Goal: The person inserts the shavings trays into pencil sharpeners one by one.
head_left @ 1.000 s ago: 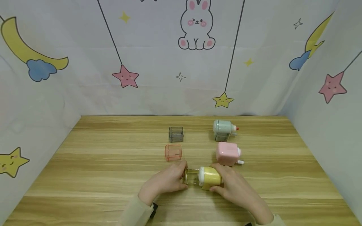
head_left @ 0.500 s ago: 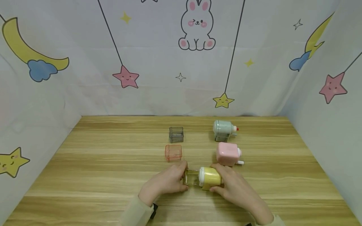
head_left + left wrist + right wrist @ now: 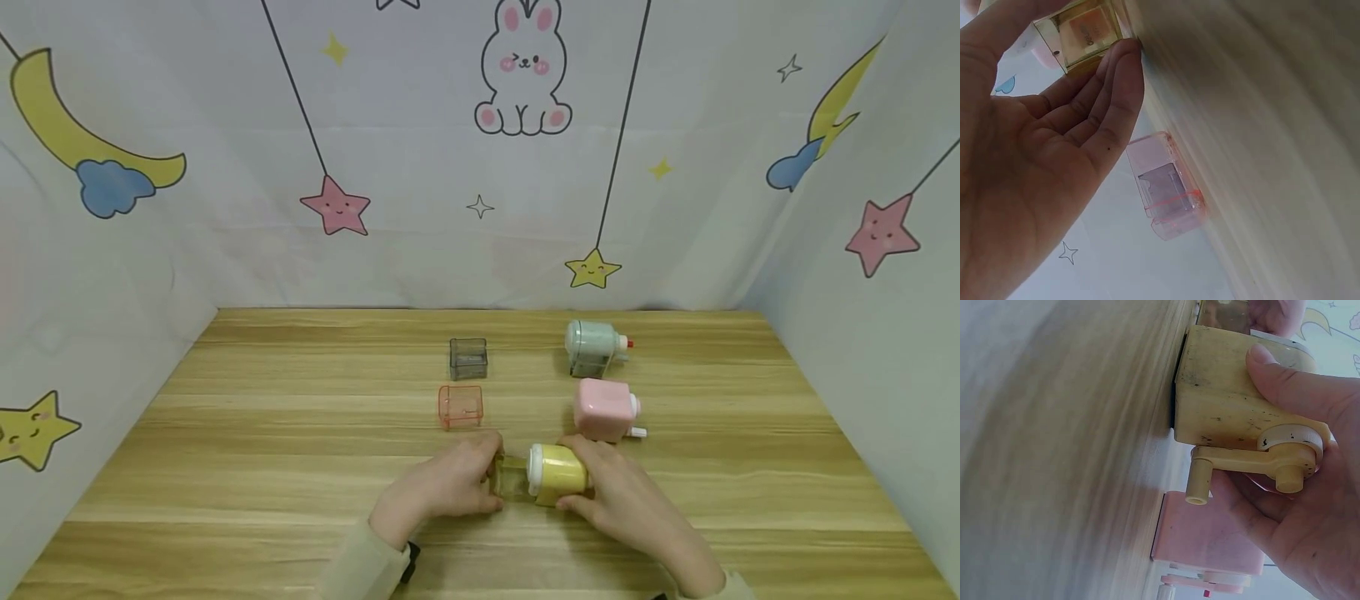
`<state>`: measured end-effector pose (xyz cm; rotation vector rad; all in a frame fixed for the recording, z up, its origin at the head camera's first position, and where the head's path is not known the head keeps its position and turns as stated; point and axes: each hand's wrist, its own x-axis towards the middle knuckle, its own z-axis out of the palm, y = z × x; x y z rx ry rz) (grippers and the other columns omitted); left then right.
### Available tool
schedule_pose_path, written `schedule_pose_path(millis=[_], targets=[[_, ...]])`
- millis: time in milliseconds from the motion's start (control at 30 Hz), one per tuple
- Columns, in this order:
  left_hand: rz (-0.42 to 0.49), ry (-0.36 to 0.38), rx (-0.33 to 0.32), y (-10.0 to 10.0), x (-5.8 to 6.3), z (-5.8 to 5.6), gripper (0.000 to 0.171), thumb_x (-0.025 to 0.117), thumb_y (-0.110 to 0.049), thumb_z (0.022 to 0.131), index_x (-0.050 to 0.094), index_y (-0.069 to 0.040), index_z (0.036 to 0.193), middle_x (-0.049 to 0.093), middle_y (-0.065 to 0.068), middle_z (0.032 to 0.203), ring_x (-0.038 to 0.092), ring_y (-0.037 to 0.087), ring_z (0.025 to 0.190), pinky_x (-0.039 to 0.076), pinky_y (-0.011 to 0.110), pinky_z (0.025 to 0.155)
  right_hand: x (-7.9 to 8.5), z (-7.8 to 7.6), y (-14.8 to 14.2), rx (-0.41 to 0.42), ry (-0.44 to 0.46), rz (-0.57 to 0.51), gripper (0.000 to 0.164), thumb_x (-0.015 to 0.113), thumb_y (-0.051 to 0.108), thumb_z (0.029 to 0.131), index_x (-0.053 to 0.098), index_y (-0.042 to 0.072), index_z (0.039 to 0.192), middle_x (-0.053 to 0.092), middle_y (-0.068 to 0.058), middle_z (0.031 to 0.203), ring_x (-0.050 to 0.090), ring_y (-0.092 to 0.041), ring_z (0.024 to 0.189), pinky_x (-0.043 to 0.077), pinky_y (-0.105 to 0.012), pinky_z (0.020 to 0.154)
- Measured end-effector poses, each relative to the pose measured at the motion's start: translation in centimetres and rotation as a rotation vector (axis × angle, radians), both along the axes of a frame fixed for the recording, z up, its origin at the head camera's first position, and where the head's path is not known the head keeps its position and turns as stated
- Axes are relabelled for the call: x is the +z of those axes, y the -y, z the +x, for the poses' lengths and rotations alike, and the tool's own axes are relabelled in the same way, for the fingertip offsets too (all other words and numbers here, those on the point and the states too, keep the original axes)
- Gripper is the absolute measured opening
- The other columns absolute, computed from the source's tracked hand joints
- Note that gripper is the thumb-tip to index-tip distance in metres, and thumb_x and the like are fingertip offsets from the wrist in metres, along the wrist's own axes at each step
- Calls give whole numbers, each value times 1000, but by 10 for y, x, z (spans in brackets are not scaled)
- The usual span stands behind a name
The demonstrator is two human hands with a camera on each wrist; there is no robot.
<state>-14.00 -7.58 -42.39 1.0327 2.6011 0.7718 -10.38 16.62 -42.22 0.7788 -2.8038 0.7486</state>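
Note:
My right hand [image 3: 621, 492] grips a yellow crank pencil sharpener [image 3: 561, 475] standing on the wooden table, its white-rimmed front turned left. In the right wrist view, the thumb lies along one side of the sharpener's body [image 3: 1222, 387], beside the crank handle [image 3: 1235, 459]. To the left, my left hand [image 3: 453, 479] pinches a see-through yellow shavings drawer [image 3: 513, 482] between thumb and fingers, right at the sharpener's front. Up close in the left wrist view, the drawer [image 3: 1088, 37] shows a flat inner plate with faint lettering.
A pink crank sharpener [image 3: 603, 408] and a pale green one [image 3: 591, 346] stand behind the right hand. Beyond the left hand lie a see-through red drawer [image 3: 461, 407] and a see-through grey drawer [image 3: 468, 358]. Printed cloth walls [image 3: 420, 258] border the table [image 3: 262, 433].
The left hand has shifted slightly right and toward the front edge with the yellow drawer, nearer the sharpener. The right hand and the sharpener have stayed in place.

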Motion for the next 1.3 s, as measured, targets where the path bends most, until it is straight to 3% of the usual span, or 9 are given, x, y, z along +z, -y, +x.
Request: schedule_pose_path(millis=[533, 767, 1300], targets=[[-26, -87, -55, -10, -2, 1, 41, 77, -22, 67, 47, -6, 91, 52, 1, 77, 44, 6, 64, 42, 15, 51, -2, 0, 1, 11, 3, 5, 62, 78, 35, 63, 51, 16, 115, 59, 3, 95, 49, -9, 84, 49, -38, 70], [-38, -127, -77, -15, -2, 1, 45, 76, -24, 69, 47, -4, 96, 54, 1, 83, 46, 5, 69, 45, 16, 58, -1, 0, 2, 18, 5, 3, 62, 78, 35, 63, 51, 16, 115, 58, 5, 95, 49, -8, 83, 48, -36, 69], [-65, -138, -86, -23, -2, -1, 47, 77, -26, 68, 47, -2, 96, 55, 2, 85, 47, 5, 71, 47, 18, 62, 1, 0, 1, 17, 16, 2, 61, 78, 33, 63, 51, 16, 115, 58, 5, 96, 49, -8, 85, 48, -37, 71]])
